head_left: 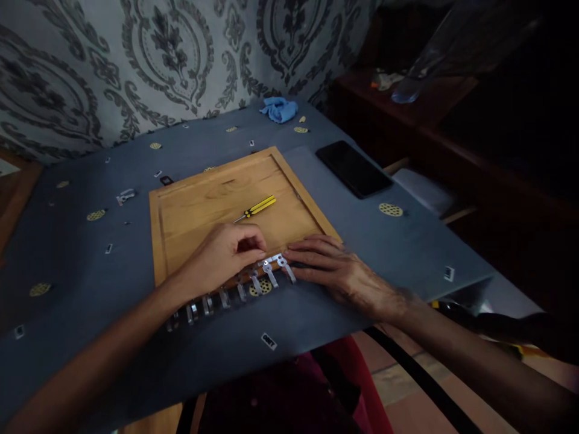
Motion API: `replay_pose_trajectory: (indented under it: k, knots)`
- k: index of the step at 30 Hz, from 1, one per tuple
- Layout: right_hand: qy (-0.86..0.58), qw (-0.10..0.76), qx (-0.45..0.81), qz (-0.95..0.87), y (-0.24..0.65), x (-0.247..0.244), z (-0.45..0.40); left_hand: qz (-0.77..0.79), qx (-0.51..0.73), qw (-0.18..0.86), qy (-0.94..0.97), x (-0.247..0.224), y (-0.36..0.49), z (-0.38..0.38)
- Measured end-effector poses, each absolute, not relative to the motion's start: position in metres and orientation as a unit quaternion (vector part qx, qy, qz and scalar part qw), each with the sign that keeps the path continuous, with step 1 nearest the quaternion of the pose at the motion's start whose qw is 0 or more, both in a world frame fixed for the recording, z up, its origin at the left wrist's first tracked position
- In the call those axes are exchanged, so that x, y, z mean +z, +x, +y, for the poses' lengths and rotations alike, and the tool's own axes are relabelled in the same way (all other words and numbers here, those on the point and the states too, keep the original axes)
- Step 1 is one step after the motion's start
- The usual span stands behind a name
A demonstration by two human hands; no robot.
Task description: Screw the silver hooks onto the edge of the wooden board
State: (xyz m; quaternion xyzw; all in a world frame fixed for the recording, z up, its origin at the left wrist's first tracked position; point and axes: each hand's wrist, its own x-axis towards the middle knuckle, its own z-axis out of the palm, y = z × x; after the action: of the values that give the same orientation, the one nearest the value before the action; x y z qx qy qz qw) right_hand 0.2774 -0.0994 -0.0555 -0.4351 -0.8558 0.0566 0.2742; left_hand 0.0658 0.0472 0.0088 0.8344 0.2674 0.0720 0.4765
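A framed wooden board (217, 187) lies on the blue-grey table. Along its near edge runs a metal rail with several hooks (270, 272) that point toward the table's front. My left hand (226, 253) is over the near edge, thumb and index finger pinched at the rail; anything between the fingertips is too small to make out. My right hand (337, 268) rests with fingers stretched out over the board's near right corner, its fingertips touching the rail's right end. A yellow and black screwdriver (260, 207) lies on the board beyond my left hand.
A black phone (353, 169) lies right of the board, a blue cloth (279, 110) at the table's far edge. Small metal pieces (125, 196) are left of the board. A patterned wall covering (167, 60) rises behind; dark wooden furniture (407, 126) stands to the right.
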Motion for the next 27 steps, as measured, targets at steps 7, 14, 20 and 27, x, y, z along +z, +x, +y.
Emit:
replay_pose_trajectory:
  k: [7,14,20,27]
  knots:
    - [-0.447,0.256,0.072,-0.854,0.279,-0.055,-0.101,0.243,0.044,0.470,0.848,0.005,0.085,0.046]
    - [-0.445,0.258,0.056,-0.856,0.278,-0.055,-0.100,0.230,0.017,0.493,0.839,-0.001,0.094,0.049]
    - [-0.443,0.266,0.039,-0.855,0.277,-0.054,-0.099,0.245,0.006,0.517,0.820,-0.002,0.099,0.047]
    - [-0.452,0.261,0.057,-0.851,0.278,-0.053,-0.100,0.252,0.012,0.516,0.818,-0.004,0.098,0.047]
